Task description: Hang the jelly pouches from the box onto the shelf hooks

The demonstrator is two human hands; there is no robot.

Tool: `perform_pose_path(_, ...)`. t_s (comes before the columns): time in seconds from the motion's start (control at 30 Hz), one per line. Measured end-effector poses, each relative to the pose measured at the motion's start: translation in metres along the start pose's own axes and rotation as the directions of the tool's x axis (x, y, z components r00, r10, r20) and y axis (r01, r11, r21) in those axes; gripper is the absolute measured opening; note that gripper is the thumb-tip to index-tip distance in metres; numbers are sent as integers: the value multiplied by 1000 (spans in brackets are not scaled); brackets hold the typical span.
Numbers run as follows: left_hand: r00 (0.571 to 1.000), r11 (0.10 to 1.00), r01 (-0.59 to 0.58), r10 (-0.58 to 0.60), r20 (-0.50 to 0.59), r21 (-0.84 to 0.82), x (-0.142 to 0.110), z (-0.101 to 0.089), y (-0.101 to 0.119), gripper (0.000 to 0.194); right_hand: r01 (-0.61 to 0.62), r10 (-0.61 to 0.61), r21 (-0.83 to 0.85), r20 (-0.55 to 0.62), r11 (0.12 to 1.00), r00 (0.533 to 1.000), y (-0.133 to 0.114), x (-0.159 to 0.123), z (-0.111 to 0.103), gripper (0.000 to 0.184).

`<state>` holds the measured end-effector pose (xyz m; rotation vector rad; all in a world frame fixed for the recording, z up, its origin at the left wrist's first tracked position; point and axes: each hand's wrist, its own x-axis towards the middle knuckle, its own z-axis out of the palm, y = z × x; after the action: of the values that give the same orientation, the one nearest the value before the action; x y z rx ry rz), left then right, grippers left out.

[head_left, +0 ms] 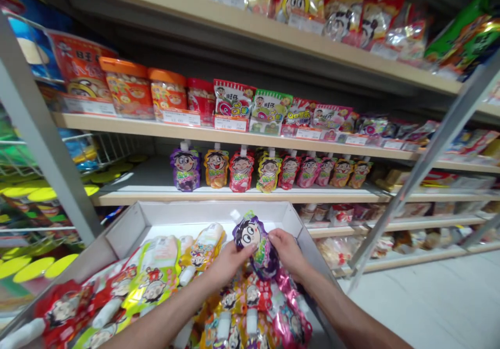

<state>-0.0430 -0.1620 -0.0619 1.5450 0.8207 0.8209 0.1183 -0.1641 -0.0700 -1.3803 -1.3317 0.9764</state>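
My left hand (226, 265) and my right hand (287, 252) both grip a purple spouted pouch (255, 245) with a cartoon face, held upright over a grey cardboard box (128, 229). The box holds several more pouches (156, 281) in red, yellow, green and pink, lying flat. On the shelf (156, 195) just beyond the box stands a row of like pouches (269, 172), from purple at the left to orange at the right.
Higher shelves carry orange-lidded tubs (128, 88) and snack bags (234, 101) with price tags. A grey upright (35, 125) stands at the left and another slants at the right (429, 161). Pale floor (437, 302) lies to the right.
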Motion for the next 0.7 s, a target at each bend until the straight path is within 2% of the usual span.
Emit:
perform_pose_path(0.07,989,987,51,-71,-129,-154,4,-1,2,44,13,-20,97,65,995,998,-6,-4,12,16)
perform_pose_path(0.17,968,964,35,-98,-231,-264,7,-8,9,48,89,-115,187,135,978,984,-20,-4,23,19)
perform_pose_path(0.27,966,969,-8,-56,-253,-247,6,-17,19,48,69,-92,201,105,977,990,-30,3,30,17)
perform_pose_path(0.4,979,970,29,-77,-191,-242,0,-33,33,45,-9,-22,252,119,968,993,-35,12,44,16)
perform_pose_path(0.53,982,988,59,-83,-168,-143,-9,-46,38,40,-1,-65,387,157,922,985,-36,9,59,17)
perform_pose_path(0.63,965,998,5,-23,-260,-70,-8,-47,32,40,-2,-60,485,110,874,992,-33,6,67,18)
perform_pose_path(0.7,926,999,-28,12,-377,-37,-3,-44,25,41,20,-37,513,22,858,999,-29,7,70,19)
